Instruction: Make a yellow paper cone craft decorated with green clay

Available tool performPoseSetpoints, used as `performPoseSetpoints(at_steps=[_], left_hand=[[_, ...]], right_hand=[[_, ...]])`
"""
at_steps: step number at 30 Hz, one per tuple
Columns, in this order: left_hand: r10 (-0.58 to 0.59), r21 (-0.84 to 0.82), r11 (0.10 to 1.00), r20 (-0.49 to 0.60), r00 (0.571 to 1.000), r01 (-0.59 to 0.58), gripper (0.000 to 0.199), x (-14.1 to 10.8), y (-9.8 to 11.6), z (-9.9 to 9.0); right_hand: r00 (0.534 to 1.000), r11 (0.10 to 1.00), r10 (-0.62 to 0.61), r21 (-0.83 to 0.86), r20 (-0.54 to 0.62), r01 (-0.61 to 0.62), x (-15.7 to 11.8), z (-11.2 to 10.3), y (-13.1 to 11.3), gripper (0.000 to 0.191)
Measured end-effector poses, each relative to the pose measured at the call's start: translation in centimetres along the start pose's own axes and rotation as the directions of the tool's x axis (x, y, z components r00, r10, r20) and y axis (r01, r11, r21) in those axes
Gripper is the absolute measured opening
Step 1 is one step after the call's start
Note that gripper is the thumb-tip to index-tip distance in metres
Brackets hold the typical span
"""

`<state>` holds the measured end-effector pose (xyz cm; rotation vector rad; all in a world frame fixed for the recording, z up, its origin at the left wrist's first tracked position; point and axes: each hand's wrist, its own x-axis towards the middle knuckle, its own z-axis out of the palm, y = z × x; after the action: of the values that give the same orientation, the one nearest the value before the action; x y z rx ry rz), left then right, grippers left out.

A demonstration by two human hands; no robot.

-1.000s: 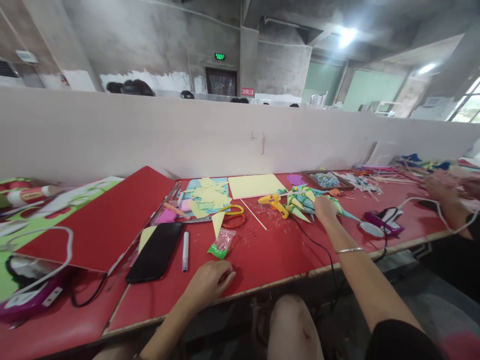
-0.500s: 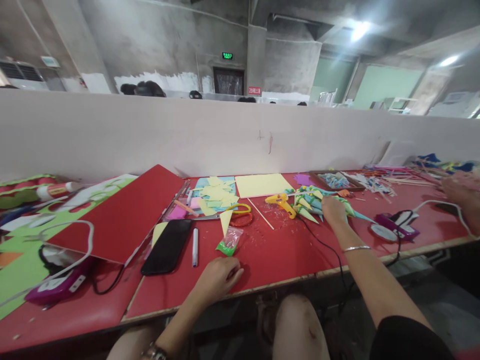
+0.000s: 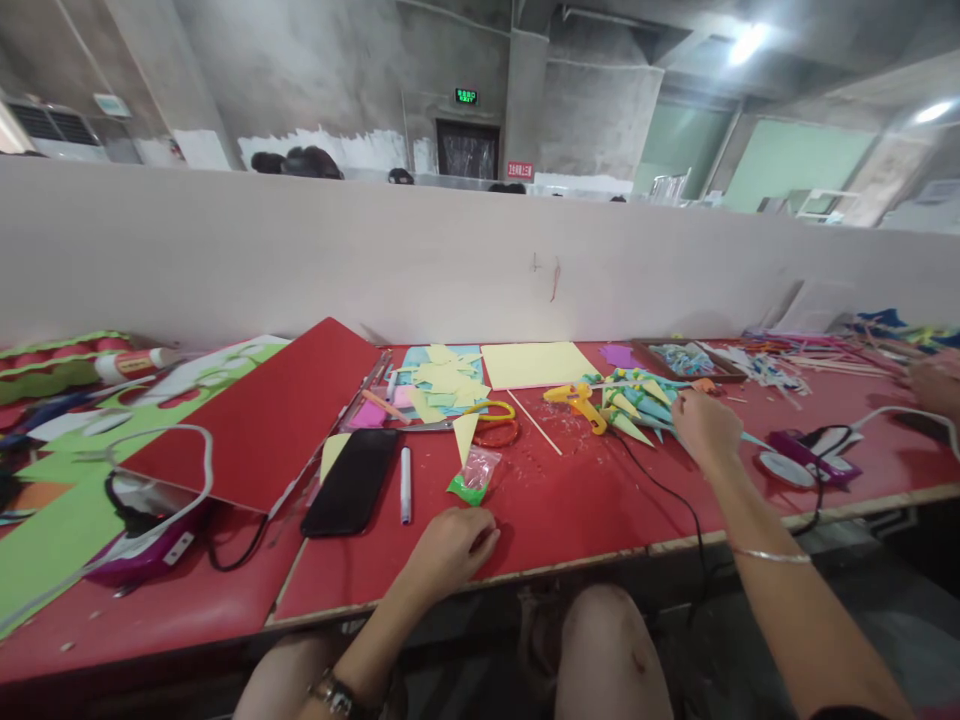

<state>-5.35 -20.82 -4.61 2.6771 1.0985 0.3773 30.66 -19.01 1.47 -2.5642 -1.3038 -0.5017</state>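
My left hand [image 3: 452,547] rests on the red table near its front edge, fingers curled, with nothing visible in it. My right hand [image 3: 705,428] is closed at the right side of a bunch of green, yellow and blue paper cones [image 3: 630,402]; its fingertips are too small and partly hidden to show what they pinch. A yellow glue gun [image 3: 577,403] lies just left of the cones. Beyond my left hand are a small plastic packet [image 3: 477,474], a pale yellow paper triangle [image 3: 464,437] and scissors with yellow and orange handles [image 3: 495,412].
A black phone [image 3: 351,482] and a white marker [image 3: 406,486] lie left of the packet. Yellow paper pieces [image 3: 448,377] lie farther back. A purple power strip [image 3: 817,458] and cable are at the right. Another person's hand [image 3: 934,388] shows at the right edge.
The view has shifted slightly, moving the table's contents rightward in the picture. My right hand has moved a little to the right along the cones. My left hand stays near the table edge.
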Motion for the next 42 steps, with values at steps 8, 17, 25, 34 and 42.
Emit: performPoseSetpoints(at_steps=[8,17,25,34,42], left_hand=[[0.003,-0.003,1.0,0.004,1.0,-0.003,0.02,0.0,-0.2,0.3],[-0.048,0.0,0.999,-0.018,0.999,0.048,0.02,0.3,-0.6,0.2],[-0.054,0.01,0.998,-0.009,0.999,0.054,0.018,0.4,-0.6,0.2],[-0.049,-0.007,0.999,0.002,0.999,0.049,0.016,0.4,-0.4,0.2],[-0.059,-0.033,0.998,0.007,0.998,0.059,0.018,0.4,-0.3,0.0]], right_hand=[[0.924,0.86,-0.36,0.339,-0.127,0.382,-4.8,-2.8,-6.4,0.023],[0.692,0.588,-0.721,0.55,0.025,0.593,-7.9,-1.2,-17.6,0.026],[0.576,0.53,-0.807,0.593,0.132,0.606,-9.5,1.1,-24.0,0.024],[0.612,0.623,-0.751,0.575,0.248,0.53,-3.4,2.6,-24.2,0.026],[0.757,0.854,-0.504,0.369,0.416,0.366,2.9,5.7,-26.1,0.03]])
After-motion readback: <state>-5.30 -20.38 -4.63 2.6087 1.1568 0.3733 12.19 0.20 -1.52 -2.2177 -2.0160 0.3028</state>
